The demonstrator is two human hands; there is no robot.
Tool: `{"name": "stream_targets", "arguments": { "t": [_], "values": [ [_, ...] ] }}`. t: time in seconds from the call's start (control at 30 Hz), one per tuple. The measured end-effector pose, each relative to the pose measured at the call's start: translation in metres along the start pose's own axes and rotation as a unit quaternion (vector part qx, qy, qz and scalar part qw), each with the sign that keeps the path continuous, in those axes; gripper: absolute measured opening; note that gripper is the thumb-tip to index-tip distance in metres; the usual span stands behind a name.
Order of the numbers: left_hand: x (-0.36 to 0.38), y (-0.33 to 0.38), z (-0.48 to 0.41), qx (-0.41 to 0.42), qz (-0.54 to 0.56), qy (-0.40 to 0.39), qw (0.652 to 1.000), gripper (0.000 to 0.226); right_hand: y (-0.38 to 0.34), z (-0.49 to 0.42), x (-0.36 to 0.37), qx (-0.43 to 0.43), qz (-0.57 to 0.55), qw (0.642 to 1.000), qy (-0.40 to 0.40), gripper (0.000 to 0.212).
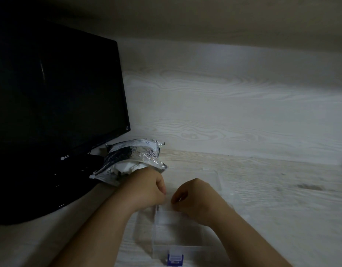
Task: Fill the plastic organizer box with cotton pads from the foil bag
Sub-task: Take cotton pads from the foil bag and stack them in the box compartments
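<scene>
The left grip is clenched, fingers curled under the palm, with its lower edge at the far left corner of the organizer box. The right grip is curled too, its fingertips brought together just above the box's far rim. Whether either grip actually pinches the rim or something thin cannot be told, since the plastic is clear and the light is dim. The two grips are near each other with a small gap between them, and both forearms come in from 6 o'clock. The organizer box sits on the table directly beneath the hands, transparent, with a blue latch on its near wall at 6 o'clock. A clear plastic panel lies flat at 1 o'clock from the box. The foil bag lies at 11 o'clock from the box, just behind the left wrist, crumpled and open toward the hands, with white cotton pads showing in its mouth. At 9 to 10 o'clock stands a black monitor, screen dark, its base touching the bag's left side. A pale wood-grain back panel rises at 12 o'clock.
</scene>
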State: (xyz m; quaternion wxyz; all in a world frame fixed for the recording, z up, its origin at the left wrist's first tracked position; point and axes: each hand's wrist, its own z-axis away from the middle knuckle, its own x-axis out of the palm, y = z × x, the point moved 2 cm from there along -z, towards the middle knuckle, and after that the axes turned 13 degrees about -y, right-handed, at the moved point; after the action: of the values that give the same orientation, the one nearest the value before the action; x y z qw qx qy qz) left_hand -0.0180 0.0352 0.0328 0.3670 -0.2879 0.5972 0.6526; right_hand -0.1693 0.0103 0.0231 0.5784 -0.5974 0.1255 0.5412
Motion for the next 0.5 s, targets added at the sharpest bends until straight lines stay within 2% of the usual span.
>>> {"name": "stream_targets", "arguments": {
  "t": [0.2,0.37,0.5],
  "values": [
    [0.0039,0.0048,0.0035,-0.008,-0.111,0.013,0.994,0.01,0.0043,-0.0023,-0.0017,0.033,0.016,0.999,0.032,0.016],
    [0.0064,0.0028,-0.0001,-0.017,-0.132,0.008,0.991,0.015,0.0074,-0.0034,0.0009,0.044,0.01,0.999,0.018,0.017],
    [0.0072,-0.0006,-0.0034,-0.01,-0.112,-0.001,0.994,0.007,0.0075,-0.0042,0.0027,0.037,0.027,0.999,-0.003,0.021]
  ]
}}
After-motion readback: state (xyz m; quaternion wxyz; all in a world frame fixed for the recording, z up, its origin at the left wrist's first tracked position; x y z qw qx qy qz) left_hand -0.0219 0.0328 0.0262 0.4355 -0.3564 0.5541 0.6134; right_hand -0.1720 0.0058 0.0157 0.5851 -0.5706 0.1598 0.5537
